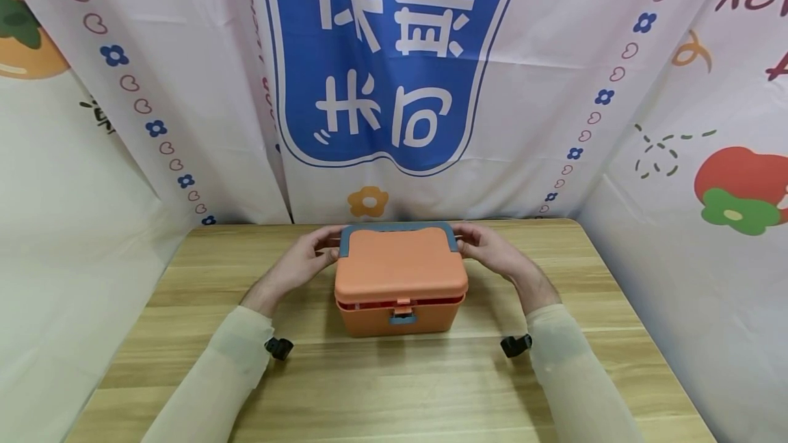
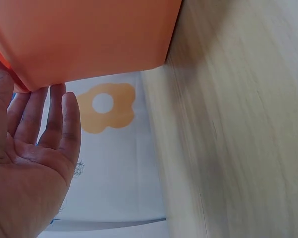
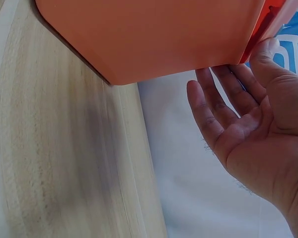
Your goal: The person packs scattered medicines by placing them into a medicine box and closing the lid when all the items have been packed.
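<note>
An orange storage box (image 1: 400, 262) with a grey-blue carrying handle (image 1: 400, 227) sits on the table. Its lid is down, though a thin gap with red inside shows along the front. At the front middle hangs a grey-blue latch (image 1: 403, 318), apart from the lid's tab. My left hand (image 1: 303, 260) holds the box's back left corner, thumb along the lid's side. Around the back right corner, my right hand (image 1: 492, 251) holds it the same way. The wrist views show the fingers of the left hand (image 2: 35, 139) and right hand (image 3: 258, 119) reaching behind the back wall, fingertips partly hidden.
The wooden table (image 1: 394, 388) ends at a white printed curtain (image 1: 529, 122) close behind the box. More printed cloth (image 1: 677, 251) walls in both sides. A black wrist camera (image 1: 279, 348) sits at the left sleeve, another camera (image 1: 516, 345) at the right.
</note>
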Demonstrator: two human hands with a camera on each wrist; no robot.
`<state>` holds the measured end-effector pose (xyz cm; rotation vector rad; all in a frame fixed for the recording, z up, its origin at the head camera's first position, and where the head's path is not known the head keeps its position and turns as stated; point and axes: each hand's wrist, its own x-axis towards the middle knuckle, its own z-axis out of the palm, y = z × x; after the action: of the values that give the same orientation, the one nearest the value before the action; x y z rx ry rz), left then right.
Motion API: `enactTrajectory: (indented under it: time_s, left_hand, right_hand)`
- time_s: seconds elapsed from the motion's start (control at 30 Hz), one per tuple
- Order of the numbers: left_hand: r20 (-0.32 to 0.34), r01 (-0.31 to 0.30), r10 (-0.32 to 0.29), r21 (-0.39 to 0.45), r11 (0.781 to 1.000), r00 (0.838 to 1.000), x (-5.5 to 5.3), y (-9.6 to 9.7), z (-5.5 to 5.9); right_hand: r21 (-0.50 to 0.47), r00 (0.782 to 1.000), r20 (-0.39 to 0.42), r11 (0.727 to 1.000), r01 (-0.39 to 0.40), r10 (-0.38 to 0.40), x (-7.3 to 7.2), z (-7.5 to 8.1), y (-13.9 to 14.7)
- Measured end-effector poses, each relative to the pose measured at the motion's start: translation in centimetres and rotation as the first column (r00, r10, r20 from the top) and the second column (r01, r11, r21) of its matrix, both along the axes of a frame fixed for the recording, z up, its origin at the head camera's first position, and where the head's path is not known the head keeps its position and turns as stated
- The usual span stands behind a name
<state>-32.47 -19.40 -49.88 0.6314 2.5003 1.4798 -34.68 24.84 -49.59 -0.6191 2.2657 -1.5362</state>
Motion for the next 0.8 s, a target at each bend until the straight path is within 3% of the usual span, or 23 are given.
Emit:
enactTrajectory:
  time_s: [0.3,0.63,0.8]
  left_hand:
    - [-0.013,0.011,-0.012,-0.009,1.000,1.000,-0.01,-0.26,-0.38]
    - [-0.001,0.035,-0.035,-0.026,0.999,0.999,0.33,-0.69,-0.07]
    - [-0.021,0.001,-0.002,-0.069,0.998,1.000,0.45,-0.98,0.19]
  right_hand:
    - [0.005,1.000,0.001,1.000,0.007,-0.007,0.04,-0.30,-0.03]
    - [0.034,1.000,0.006,0.999,0.007,-0.007,0.09,-0.06,0.28]
    - [0.071,1.000,-0.015,0.997,0.016,-0.015,0.23,0.42,0.67]
